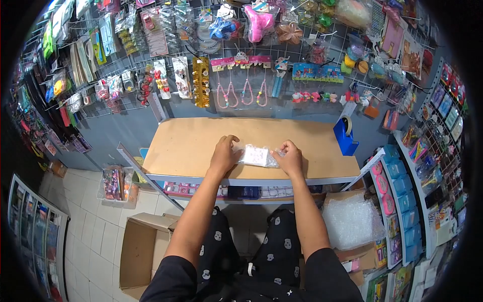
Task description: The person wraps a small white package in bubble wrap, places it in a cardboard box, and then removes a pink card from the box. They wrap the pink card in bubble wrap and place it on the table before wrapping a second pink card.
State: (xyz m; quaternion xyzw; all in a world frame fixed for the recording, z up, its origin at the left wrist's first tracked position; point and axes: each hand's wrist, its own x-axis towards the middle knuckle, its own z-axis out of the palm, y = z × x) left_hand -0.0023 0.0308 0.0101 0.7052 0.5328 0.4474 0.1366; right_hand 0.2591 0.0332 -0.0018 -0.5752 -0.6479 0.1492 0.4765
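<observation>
A small white packet with faint pinkish print, wrapped in clear crinkled plastic (255, 155), lies on the wooden tabletop (191, 138) near its front edge. My left hand (225, 153) is at the wrapper's left end, fingers curled and thumb side against the plastic. At the opposite end, my right hand (289, 160) has its fingers bent and its thumb on the wrapper. Both hands grip the loose plastic, with the white packet between them; the exact finger contact is partly hidden.
A blue tape dispenser (346, 137) stands at the table's right end. Hanging goods cover the wire grid (246, 48) behind. Below are an open cardboard box (143, 251), a clear bin (119, 185) and bubble wrap (350, 221). Shelves flank both sides.
</observation>
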